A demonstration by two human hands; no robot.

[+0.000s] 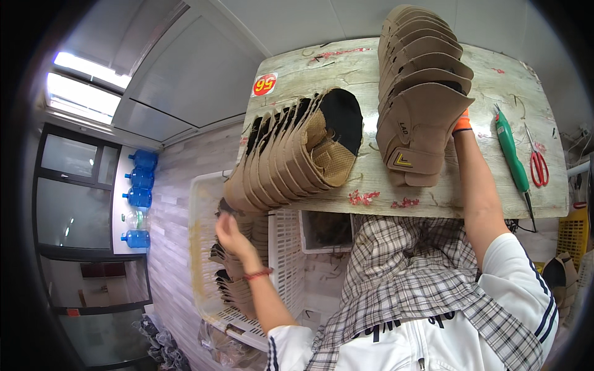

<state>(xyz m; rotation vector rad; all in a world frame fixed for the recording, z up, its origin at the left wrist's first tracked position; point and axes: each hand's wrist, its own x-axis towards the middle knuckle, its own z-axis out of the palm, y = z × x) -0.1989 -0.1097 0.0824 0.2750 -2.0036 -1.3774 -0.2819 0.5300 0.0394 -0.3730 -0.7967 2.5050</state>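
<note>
A nested row of tan shoe uppers (416, 117) stands on the table, its nearest piece showing a strap with a yellow-edged patch. My right hand (463, 121), with orange on it, reaches behind the right side of this row; its fingers are hidden. Left of it lies a second nested row of tan uppers (272, 164), black lining and mesh facing up. Its lower left end overhangs the table edge. My left hand (230, 234), a red cord at the wrist, is right by that end, above a crate. A dark patch lies at its blurred fingertips, so their grip is unclear.
More uppers (238, 294) fill the white plastic crate (288, 266) beside the table (365, 68). A green electric hand tool (510, 148) with a cord and red-handled scissors (538, 164) lie at the right. Blue water bottles (141, 179) line the far left wall.
</note>
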